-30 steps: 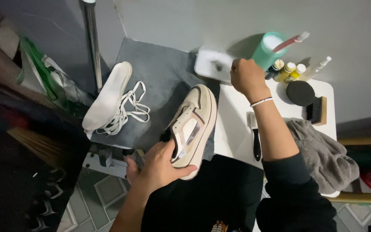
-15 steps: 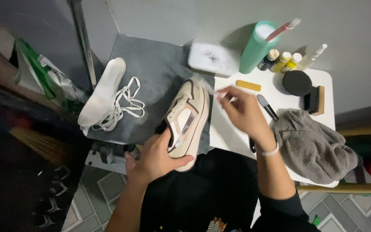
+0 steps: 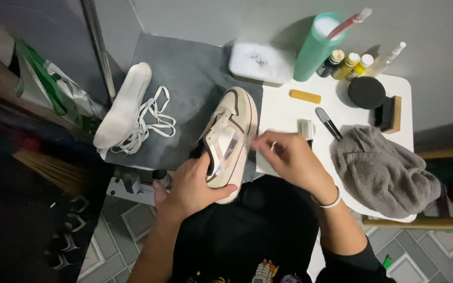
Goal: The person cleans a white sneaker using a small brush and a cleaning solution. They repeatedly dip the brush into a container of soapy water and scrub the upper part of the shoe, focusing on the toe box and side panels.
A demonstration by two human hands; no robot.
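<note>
A cream low sneaker (image 3: 235, 116) with brown trim and no laces lies on its side at the edge of a grey mat (image 3: 184, 78). My left hand (image 3: 192, 186) grips it around the heel end and holds it tilted. My right hand (image 3: 289, 157), with a ring and a white wristband, pinches a thin pale tool (image 3: 237, 142). The tool is blurred and its tip lies against the shoe's side. I cannot tell what kind of tool it is.
A white insole (image 3: 124, 105) and loose white laces (image 3: 153, 118) lie on the mat's left. The white table (image 3: 284, 112) carries a foamy white tub (image 3: 260, 63), green cup (image 3: 313, 50), small bottles (image 3: 348, 63), yellow bar (image 3: 305, 96), brushes (image 3: 389, 112) and grey towel (image 3: 384, 170).
My right hand has come back from the white tub at the table's rear to the shoe's side, bringing the thin tool. My left hand has kept hold of the shoe.
</note>
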